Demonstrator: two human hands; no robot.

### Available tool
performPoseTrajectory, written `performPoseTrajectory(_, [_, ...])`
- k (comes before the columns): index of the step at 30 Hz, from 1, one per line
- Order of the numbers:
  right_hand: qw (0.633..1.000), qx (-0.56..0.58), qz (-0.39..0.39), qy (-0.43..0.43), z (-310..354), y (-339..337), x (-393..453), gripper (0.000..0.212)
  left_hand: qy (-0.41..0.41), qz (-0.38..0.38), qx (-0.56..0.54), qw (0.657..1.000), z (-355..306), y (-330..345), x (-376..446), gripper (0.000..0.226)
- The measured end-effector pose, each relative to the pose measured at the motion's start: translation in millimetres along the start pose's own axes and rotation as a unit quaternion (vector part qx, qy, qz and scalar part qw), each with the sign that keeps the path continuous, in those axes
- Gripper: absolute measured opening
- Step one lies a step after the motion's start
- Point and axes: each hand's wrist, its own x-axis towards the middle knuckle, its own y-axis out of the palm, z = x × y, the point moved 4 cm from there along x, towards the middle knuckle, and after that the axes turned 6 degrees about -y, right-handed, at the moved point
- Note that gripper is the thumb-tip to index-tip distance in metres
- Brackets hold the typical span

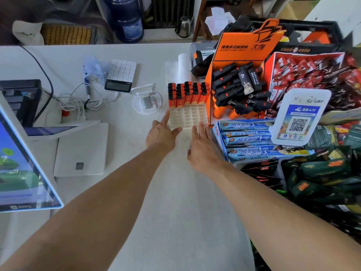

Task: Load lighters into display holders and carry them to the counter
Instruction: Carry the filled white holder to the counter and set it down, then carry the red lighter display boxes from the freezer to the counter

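**Setting the lighter holder down on the table**

Resting on the white table [136, 192], the clear plastic gridded display holder [187, 119] is carrying orange black-capped lighters [187, 93] in its far rows only. Both the left hand [161, 134] and right hand [202, 148] are touching its near edge, fingers straight and apart. Next, probably filling the near cells; the orange cardboard torch-lighter box [237, 79] is crowding its right side.

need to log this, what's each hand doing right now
Left hand: open, fingers straight against the display holder.
Right hand: open, fingertips at its front edge.

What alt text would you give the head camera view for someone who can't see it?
Both hands, left hand and right hand, rest open at the near edge of a clear display holder on a white counter; orange lighters fill its far rows.
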Motion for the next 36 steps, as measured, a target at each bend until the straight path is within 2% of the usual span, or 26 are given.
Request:
performPoseTrajectory(5, [1.0,0.013,0.003,-0.004,-3.6,3.3,0.5,0.09,0.002,0.012,0.013,1.0,-0.9,-1.0,1.7,0.079])
performPoseTrajectory(10, [0.997,0.078,0.018,0.019,-5.2,-0.9,2.5,0.085,-0.001,0.035,-0.003,0.999,-2.8,-1.3,0.2,0.081])
performPoseTrajectory(15, [0.985,0.159,0.026,0.063,-0.6,-13.4,-3.1,0.076,0.037,0.049,-0.053,0.997,4.3,-3.8,-23.2,0.081])
performPoseTrajectory(19, [0.98,0.187,0.024,0.059,7.8,-22.9,-23.0,0.067,0.084,0.016,-0.046,0.995,16.0,-6.5,-56.9,0.08])
performPoseTrajectory(22, [0.976,0.213,0.001,0.04,14.1,-37.7,-46.2,0.061,0.103,0.012,-0.019,0.994,23.3,-8.9,-81.8,0.077])
performPoseTrajectory(28, [0.978,0.2,-0.058,0.007,2.8,-77.8,-106.3,0.053,0.133,0.058,0.042,0.989,12.1,-13.3,-131.4,0.068])
performPoseTrajectory(33, [0.977,0.181,-0.113,-0.001,-35.9,-112.3,-167.5,0.041,0.175,0.045,0.025,0.983,-41.2,-21.0,-185.5,0.06])
performPoseTrajectory(36, [0.971,0.191,-0.144,0.014,-72.1,-122.8,-213.6,0.047,0.207,0.03,0.011,0.978,-83.7,-14.6,-229.8,0.057])
